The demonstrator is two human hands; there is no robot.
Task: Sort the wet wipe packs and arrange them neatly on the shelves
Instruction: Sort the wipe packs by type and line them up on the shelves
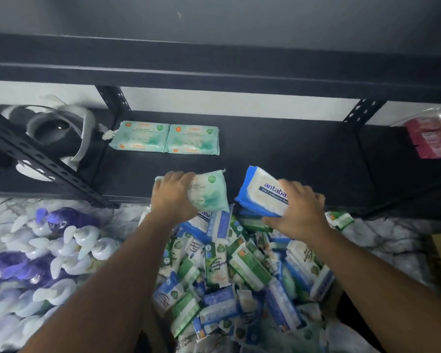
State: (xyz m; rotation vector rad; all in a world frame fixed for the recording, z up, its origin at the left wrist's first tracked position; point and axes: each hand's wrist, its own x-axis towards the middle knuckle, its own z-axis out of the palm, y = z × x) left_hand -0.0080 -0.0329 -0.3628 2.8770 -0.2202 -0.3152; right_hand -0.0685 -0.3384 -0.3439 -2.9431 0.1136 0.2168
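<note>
Head view: forward and steeply down, close over the work.
The wide lens sits above the pile of packs point(239, 263) filling the lower middle; forearms enter from the bottom edge to the left hand point(172, 193) and right hand point(299, 210) at centre, the shelf point(290, 154) just beyond, a beam point(214, 64) bowing across the top.

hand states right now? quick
Left hand: holding a pale green wet wipe pack.
Right hand: holding a blue-and-white antabax wipe pack.

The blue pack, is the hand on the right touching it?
Touching. The head view shows the right hand gripping the blue pack, thumb and fingers wrapped round its near end.
</note>
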